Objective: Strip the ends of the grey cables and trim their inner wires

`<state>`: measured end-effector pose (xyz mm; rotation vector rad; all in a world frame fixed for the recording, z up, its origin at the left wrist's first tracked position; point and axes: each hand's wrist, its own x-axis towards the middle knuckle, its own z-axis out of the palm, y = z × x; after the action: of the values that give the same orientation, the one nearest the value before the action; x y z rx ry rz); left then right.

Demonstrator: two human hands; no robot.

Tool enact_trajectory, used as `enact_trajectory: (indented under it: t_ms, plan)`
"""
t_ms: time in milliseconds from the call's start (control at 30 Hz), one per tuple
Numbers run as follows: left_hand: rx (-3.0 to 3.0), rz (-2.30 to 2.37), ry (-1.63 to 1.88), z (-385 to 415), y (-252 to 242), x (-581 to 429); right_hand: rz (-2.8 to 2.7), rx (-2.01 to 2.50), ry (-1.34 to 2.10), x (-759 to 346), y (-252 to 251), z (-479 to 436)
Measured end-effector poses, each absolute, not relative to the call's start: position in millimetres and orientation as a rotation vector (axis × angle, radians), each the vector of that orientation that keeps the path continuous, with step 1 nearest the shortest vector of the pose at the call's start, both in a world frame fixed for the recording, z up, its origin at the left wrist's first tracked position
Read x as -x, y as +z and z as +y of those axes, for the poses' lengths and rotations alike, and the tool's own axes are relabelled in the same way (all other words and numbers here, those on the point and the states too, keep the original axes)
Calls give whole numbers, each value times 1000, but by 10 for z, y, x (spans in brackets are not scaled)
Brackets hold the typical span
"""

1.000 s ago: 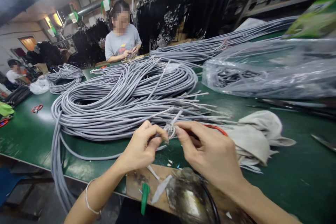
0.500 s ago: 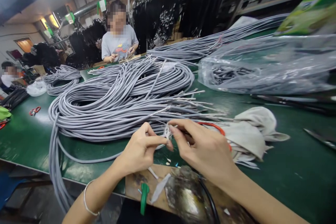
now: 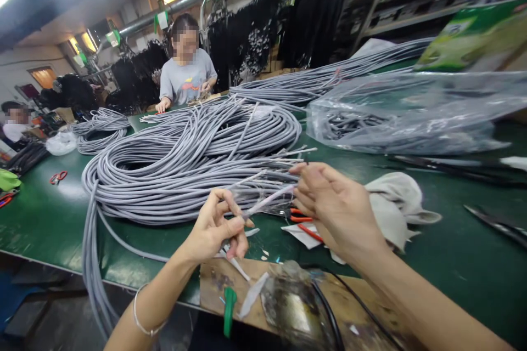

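A grey cable (image 3: 142,255) runs along the front of the bench to my left hand (image 3: 222,227), whose fingers are pinched around its end. From there a pale, stripped stretch of the cable (image 3: 269,197) slants up toward my right hand (image 3: 329,197). That hand is closed, slightly blurred, and what lies in its fingertips is too small to name. Behind both hands lies a large coiled bundle of grey cables (image 3: 164,192) with pale ends. Red-handled scissors (image 3: 302,219) rest beside my right hand, close to a crumpled whitish cloth (image 3: 395,203).
A wooden board (image 3: 214,279) with a green clip (image 3: 229,310) and a stained metal object (image 3: 294,301) lies in front. Dark shears (image 3: 494,225) and a clear plastic bag (image 3: 411,126) are at right. A person (image 3: 187,68) sits across the green bench (image 3: 57,219).
My right hand has moved up and right, away from my left hand, and a pale length shows between them. The scissors are more visible. The person opposite has lowered one hand to the bench.
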<state>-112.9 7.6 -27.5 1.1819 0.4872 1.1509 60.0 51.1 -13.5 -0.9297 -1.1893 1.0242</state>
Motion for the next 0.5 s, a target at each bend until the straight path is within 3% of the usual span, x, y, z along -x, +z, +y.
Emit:
enact_trajectory:
  t_ms: [167, 500]
  plan:
    - [-976, 393, 1100, 77, -293, 1114, -1236, 692, 1538, -485, -197, 380]
    - [-900, 463, 1167, 38, -232, 1038, -1259, 816, 1331, -476, -172, 294]
